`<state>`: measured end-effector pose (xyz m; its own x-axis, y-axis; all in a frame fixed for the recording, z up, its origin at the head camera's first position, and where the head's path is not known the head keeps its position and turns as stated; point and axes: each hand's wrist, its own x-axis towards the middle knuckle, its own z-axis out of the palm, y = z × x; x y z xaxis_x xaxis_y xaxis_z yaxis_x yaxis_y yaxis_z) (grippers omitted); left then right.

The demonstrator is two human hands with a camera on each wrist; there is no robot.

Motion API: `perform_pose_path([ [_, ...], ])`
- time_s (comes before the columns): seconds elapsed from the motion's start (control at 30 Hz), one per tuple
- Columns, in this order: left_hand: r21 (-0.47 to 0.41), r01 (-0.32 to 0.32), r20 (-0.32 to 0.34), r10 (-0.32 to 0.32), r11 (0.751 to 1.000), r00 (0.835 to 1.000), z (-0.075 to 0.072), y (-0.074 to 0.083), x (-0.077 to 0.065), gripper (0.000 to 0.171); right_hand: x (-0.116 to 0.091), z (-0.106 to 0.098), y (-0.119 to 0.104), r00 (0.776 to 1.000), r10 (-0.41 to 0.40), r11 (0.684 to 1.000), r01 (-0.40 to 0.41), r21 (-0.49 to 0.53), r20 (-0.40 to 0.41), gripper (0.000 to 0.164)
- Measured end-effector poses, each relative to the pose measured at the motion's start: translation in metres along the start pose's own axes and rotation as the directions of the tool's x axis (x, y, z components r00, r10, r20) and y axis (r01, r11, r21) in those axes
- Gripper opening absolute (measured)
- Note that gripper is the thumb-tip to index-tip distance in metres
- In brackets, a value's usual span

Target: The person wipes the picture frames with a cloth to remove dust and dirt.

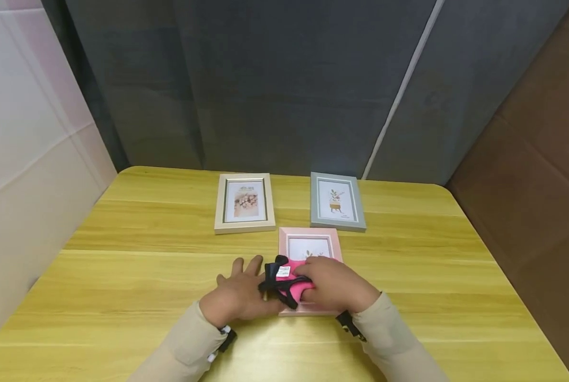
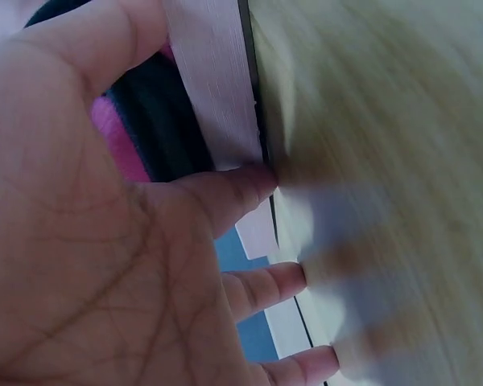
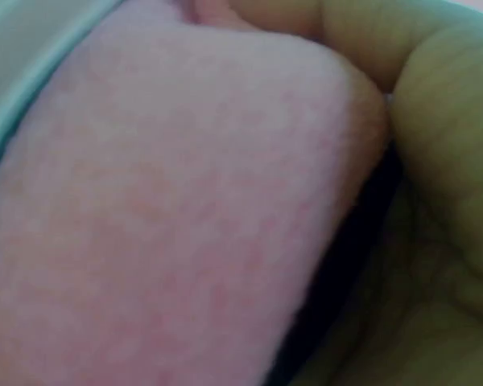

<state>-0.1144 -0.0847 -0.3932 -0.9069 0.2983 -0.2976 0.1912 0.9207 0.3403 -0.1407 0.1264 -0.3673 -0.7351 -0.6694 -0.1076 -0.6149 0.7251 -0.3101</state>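
In the head view, we see the right hand [image 1: 339,284] gripping a pink cloth [image 1: 295,265] with black trim over a pink frame [image 1: 309,232] on the bench [image 1: 146,276]. The left hand [image 1: 238,297], fingers spread wide, is at that frame's left edge. Farther back we find a cream frame [image 1: 244,203] and a grey frame [image 1: 338,201]. In the left wrist view, we see splayed fingers at the pink frame's edge. In the right wrist view, we see the cloth close up, beside bent fingers.

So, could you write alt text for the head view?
A right hand holds a pink and black cloth item over a pink picture frame, with the left hand at its left edge. Farther back on the table lie a cream frame and a grey-blue frame.
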Motion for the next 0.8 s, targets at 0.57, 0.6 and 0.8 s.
perform_pose_path([
  [0.57, -0.063, -0.146, -0.083, 0.140, 0.987, 0.987, -0.017, -0.028, 0.011, 0.041, -0.019, -0.013, -0.013, 0.992, -0.093, 0.994, 0.088, -0.064, -0.080, 0.027],
  [0.6, -0.076, -0.158, -0.091, 0.151, 0.985, 0.984, -0.019, -0.030, 0.013, 0.038, -0.019, -0.010, -0.017, 0.991, -0.112, 0.991, 0.107, -0.076, -0.067, 0.027],
  [0.8, -0.116, -0.141, -0.118, 0.127, 0.983, 0.985, -0.024, -0.035, 0.032, 0.050, -0.014, 0.008, -0.030, 0.993, -0.122, 0.986, 0.122, -0.117, 0.004, 0.037],
])
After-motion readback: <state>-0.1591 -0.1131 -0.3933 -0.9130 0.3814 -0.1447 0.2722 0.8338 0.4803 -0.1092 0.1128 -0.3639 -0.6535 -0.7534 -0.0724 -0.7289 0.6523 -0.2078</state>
